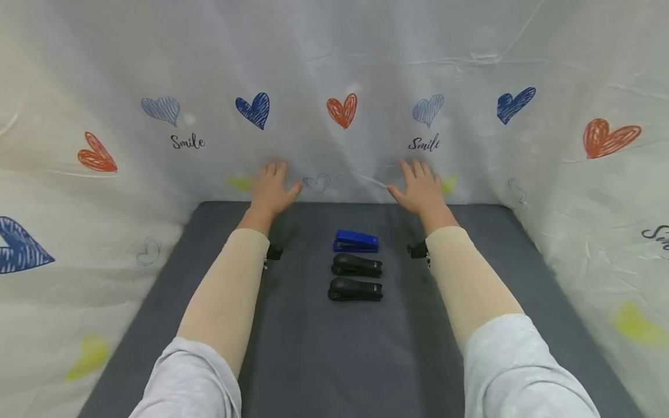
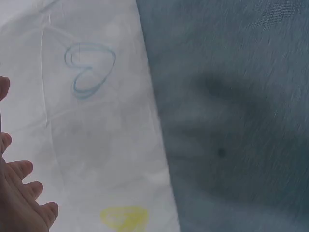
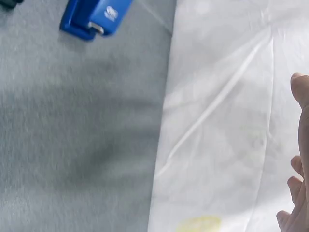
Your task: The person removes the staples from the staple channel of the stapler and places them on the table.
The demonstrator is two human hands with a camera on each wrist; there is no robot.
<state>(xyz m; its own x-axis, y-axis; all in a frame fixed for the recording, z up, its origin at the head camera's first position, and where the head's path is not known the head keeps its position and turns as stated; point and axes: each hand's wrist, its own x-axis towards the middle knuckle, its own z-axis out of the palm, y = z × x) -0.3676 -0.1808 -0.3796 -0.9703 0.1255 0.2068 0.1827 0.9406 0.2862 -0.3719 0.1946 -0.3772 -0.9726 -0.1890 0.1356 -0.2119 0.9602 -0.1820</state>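
Left hand [image 1: 269, 190] and right hand [image 1: 421, 190], upper centre, fingers spread wide, empty: a low sweep could knock the blue stapler [image 1: 356, 241] mid-frame!

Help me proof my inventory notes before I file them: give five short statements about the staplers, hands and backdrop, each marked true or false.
1. One blue stapler and two black staplers lie on the grey tabletop. True.
2. The blue stapler lies nearest the person. False: it is the farthest of the three.
3. The left hand and right hand are both farther from the person than the staplers. True.
4. The right hand grips the blue stapler. False: it holds nothing, its fingers spread.
5. The white backdrop is plain. False: it bears hearts and the word "Smile".
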